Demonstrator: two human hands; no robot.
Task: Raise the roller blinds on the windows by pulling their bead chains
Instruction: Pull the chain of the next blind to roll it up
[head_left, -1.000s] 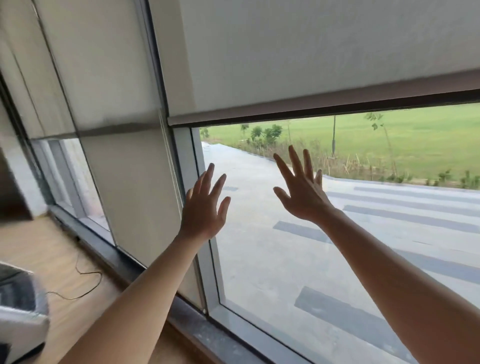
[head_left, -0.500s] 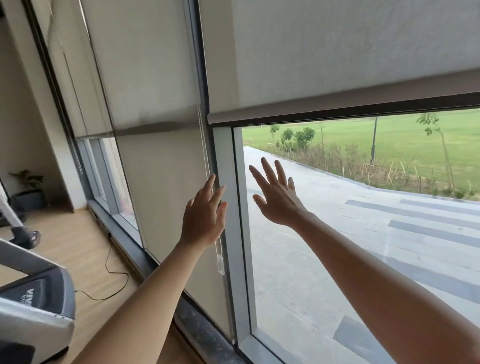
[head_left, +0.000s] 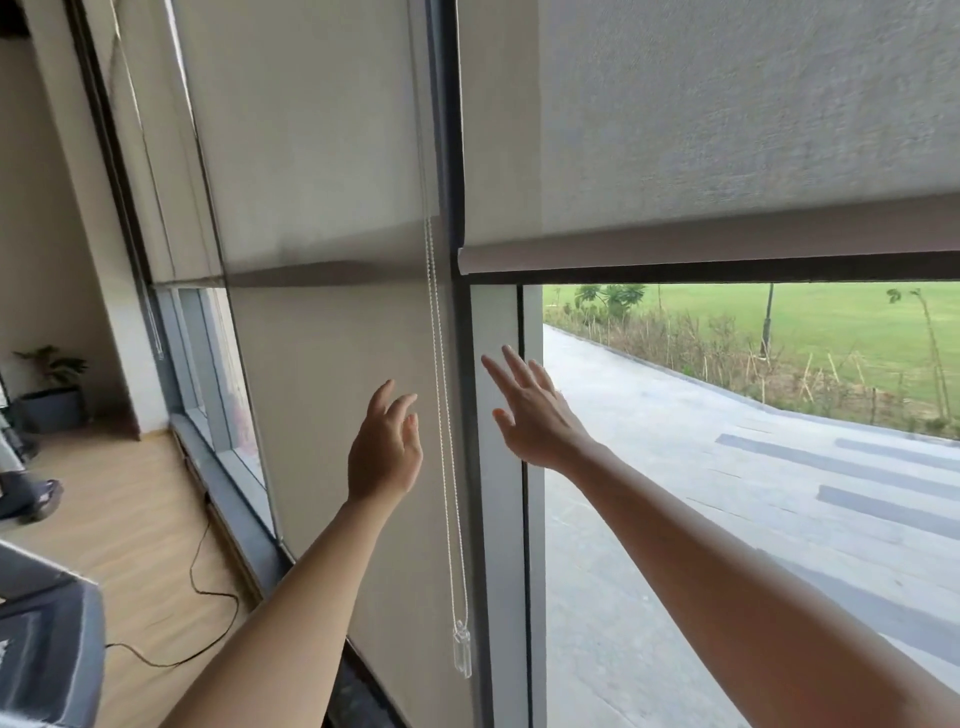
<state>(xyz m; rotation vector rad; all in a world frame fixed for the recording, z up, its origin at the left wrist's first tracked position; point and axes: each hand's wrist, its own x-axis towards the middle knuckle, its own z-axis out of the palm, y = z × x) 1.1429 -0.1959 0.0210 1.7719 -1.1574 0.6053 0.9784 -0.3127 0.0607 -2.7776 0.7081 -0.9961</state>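
Note:
A white bead chain (head_left: 440, 415) hangs beside the grey window post (head_left: 498, 467), ending in a clear plastic weight (head_left: 462, 652). My left hand (head_left: 383, 447) is raised just left of the chain, fingers apart, not touching it. My right hand (head_left: 535, 413) is spread open in front of the post, just right of the chain. The right roller blind (head_left: 727, 130) is partly raised, its bottom bar (head_left: 701, 249) above open glass. The middle blind (head_left: 332, 364) reaches far lower, covering its pane. A third blind (head_left: 156, 156) hangs further left.
A wooden floor (head_left: 130, 530) with a black cable (head_left: 208, 587) lies at the left. A grey machine (head_left: 47, 649) sits at the lower left corner. A potted plant (head_left: 52, 384) stands in the far corner. Someone's shoe (head_left: 26, 496) shows at the left edge.
The view has swung left and closer to the window post. Both hands have drifted toward the bead chain, which now hangs fully visible between them.

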